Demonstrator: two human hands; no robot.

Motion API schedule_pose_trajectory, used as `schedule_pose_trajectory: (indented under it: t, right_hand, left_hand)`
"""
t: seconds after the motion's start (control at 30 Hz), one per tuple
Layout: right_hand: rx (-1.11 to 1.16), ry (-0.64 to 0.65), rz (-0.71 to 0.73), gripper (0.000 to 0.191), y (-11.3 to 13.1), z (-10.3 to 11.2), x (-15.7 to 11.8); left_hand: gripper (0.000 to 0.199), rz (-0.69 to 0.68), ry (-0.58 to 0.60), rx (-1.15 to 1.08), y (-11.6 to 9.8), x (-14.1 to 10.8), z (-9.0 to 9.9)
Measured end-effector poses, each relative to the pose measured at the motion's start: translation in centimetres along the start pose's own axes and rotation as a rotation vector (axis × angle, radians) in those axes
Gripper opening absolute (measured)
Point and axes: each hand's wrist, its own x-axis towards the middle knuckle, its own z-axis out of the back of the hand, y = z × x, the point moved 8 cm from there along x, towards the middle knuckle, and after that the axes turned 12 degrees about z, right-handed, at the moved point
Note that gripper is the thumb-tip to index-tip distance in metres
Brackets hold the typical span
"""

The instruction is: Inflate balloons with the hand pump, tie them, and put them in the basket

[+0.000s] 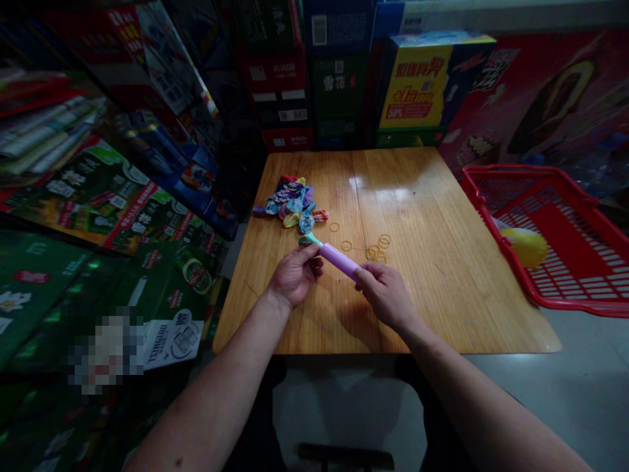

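Note:
A purple tube (340, 261) is held at a slant above the wooden table (432, 295). My right hand (386, 292) grips its lower right end. At its upper left end sits a small teal balloon (309, 240), pinched between the thumb and fingers of my left hand (296, 272). Just beyond my left hand lies a pile of colourful patterned balloons (289, 202). Several yellow rubber bands (377, 252) lie past my right hand, with single ones nearer the pile.
To the right of the table is a red plastic basket (528, 288) with a yellow item (525, 248) inside. Stacked boxes (339, 85) stand behind the table. Green beer cartons (167, 288) line the left side.

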Motion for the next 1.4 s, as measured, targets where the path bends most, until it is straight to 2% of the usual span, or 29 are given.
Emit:
schedule_pose_trajectory:
  t: [0.1,0.3,0.5,0.67,0.73,0.87,0.93,1.0,1.07,1.13,1.27,1.4]
  right_hand:
    - [0.080,0.002,-0.042,0.035,-0.6,0.0,0.1]
    - [-0.017,-0.014,0.036,0.031,0.1,0.5,0.1]
    - [0.011,-0.023,0.064,0.026,0.3,0.7,0.0]
    - [0.100,-0.032,0.025,0.025,-0.5,1.0,0.1]
    - [0.140,-0.016,0.010,0.026,-0.6,0.9,0.2]
    - [0.321,0.101,-0.014,0.025,-0.3,-0.8,0.1]
    - [0.364,0.091,-0.027,0.025,-0.3,-1.1,0.1]
    - [0.365,0.051,-0.035,0.026,-0.7,-0.8,0.2]
    - [0.353,0.019,-0.032,0.026,-1.1,-0.4,0.4]
    - [0.323,-0.010,-0.026,0.026,-1.5,0.3,0.5]
    - [0.244,-0.022,-0.022,0.026,-1.9,0.9,0.4]
    - [0.215,-0.016,0.000,0.026,-1.5,0.9,0.3]
  left_hand:
    - [0.028,0.006,0.030,0.056,0.1,-0.3,-0.3]
    - [0.023,-0.031,0.019,-0.002,-0.6,-0.3,-0.2]
    - [0.017,0.038,0.054,-0.031,-0.2,-0.2,-0.2]
    - [0.023,0.091,0.096,0.107,-0.3,-0.8,-0.4]
    - [0.025,0.115,0.105,0.180,0.2,-0.9,-0.5]
    - [0.022,0.106,0.100,0.298,2.0,-1.1,-1.3]
    - [0.025,0.108,0.117,0.309,2.9,-1.3,-2.0]
    - [0.037,0.110,0.138,0.300,3.1,-1.5,-2.8]
    - [0.041,0.073,0.140,0.257,2.4,-1.7,-3.2]
    - [0.032,0.009,0.130,0.154,1.3,-1.7,-3.1]
    - [0.019,-0.037,0.063,-0.041,0.1,-1.1,-1.8]
    - [0.019,-0.080,0.032,-0.011,-0.2,-1.0,-1.3]
